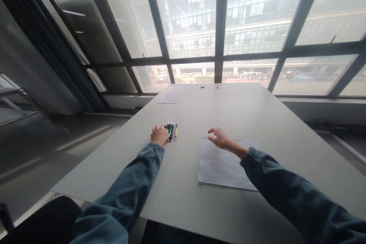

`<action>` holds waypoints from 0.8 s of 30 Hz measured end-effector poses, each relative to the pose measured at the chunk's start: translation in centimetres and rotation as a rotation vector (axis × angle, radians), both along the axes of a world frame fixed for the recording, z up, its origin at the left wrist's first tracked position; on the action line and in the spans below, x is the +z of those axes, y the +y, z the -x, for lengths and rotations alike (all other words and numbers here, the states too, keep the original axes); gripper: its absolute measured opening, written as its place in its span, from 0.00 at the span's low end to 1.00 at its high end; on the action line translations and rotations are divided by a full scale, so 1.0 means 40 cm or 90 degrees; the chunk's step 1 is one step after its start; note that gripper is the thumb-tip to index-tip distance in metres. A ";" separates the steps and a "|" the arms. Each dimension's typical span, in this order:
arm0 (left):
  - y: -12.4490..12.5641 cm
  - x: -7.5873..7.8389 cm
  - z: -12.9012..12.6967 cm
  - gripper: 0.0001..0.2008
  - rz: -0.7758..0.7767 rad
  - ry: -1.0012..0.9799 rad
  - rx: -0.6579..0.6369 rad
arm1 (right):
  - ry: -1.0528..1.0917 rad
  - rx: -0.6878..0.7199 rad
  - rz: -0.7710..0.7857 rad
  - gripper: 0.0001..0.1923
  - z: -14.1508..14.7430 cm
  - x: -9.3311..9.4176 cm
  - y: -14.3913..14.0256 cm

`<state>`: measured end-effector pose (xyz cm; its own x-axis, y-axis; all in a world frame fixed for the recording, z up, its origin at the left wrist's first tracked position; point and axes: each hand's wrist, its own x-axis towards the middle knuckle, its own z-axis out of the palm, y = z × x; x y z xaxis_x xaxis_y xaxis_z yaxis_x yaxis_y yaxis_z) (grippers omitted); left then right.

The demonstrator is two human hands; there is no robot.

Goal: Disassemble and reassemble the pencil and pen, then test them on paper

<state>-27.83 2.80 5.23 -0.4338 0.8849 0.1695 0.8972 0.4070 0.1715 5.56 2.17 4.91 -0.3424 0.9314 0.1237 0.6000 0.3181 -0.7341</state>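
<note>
Two hands: both out on the counter (228, 103), each one busy with its own thing.
Left hand (159, 135): resting on the counter, touching the near end of the pens (170, 131). Fingers are curled in against them, but I can't tell if they're actually pinching a pen or just bunched up beside the row.
Pens: a small bunch lying side by side, tips pointing away toward the window (217, 26). Lined up like that, each one is easy to pick off from the near end, which is probably why the hand sits right there.
Right hand (219, 137): hovering just over the far edge of the sheet (223, 164), fingers loose and spread, gripping nothing.
Sheet: flat, straight in front of the body, slightly skewed. Looks like the spot you'd want for writing, with the right arm crossing its corner.
Far end: another paper (171, 94) lies flat by the window, well apart from everything else.
</note>
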 end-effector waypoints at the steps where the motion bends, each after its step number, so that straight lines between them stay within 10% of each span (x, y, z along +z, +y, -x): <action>1: 0.002 -0.002 0.000 0.25 -0.012 0.000 0.018 | 0.000 -0.001 0.003 0.15 -0.003 0.000 0.001; 9: 0.042 -0.034 -0.024 0.55 0.084 -0.049 0.003 | -0.010 -0.020 0.025 0.16 -0.044 -0.007 0.006; 24: 0.087 -0.042 -0.084 0.53 0.134 -0.051 -0.025 | 0.027 -0.034 0.044 0.14 -0.061 -0.038 -0.015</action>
<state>-24.47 6.27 3.55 -0.4032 0.9135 -0.0536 0.8999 0.4064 0.1580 8.02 1.58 3.39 -0.2879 0.9550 0.0716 0.5824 0.2339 -0.7785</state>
